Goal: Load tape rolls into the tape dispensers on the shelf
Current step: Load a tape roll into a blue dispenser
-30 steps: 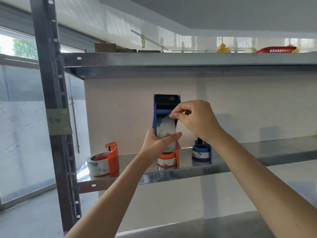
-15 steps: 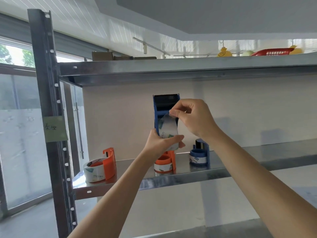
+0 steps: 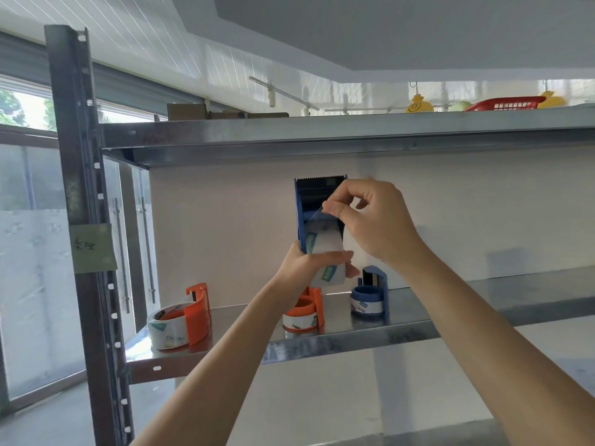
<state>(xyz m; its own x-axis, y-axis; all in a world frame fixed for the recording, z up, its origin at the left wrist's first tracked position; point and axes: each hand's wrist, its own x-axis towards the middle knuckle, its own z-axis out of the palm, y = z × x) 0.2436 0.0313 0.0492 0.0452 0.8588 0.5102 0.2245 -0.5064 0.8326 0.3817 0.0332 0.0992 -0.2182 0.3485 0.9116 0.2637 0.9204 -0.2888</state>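
I hold a blue tape dispenser (image 3: 314,196) upright in front of the shelf, toothed blade at the top. A clear tape roll (image 3: 326,252) sits in it. My left hand (image 3: 304,267) grips the dispenser and roll from below. My right hand (image 3: 370,222) pinches the loose end of the tape with thumb and forefinger and holds it up over the dispenser's front. On the metal shelf (image 3: 347,341) stand an orange dispenser with a roll (image 3: 180,320) at the left, a second orange one (image 3: 304,312) in the middle and a blue one (image 3: 370,296) to its right.
A dark steel upright (image 3: 87,220) with a green label stands at the left. The upper shelf (image 3: 322,133) carries cardboard boxes, a red basket (image 3: 505,104) and yellow items. A beige back panel closes the shelf bay. Windows lie beyond the upright.
My right hand has drawn the tape end a little higher along the dispenser's front. The view has tilted up slightly, so the shelf sits lower in the picture.
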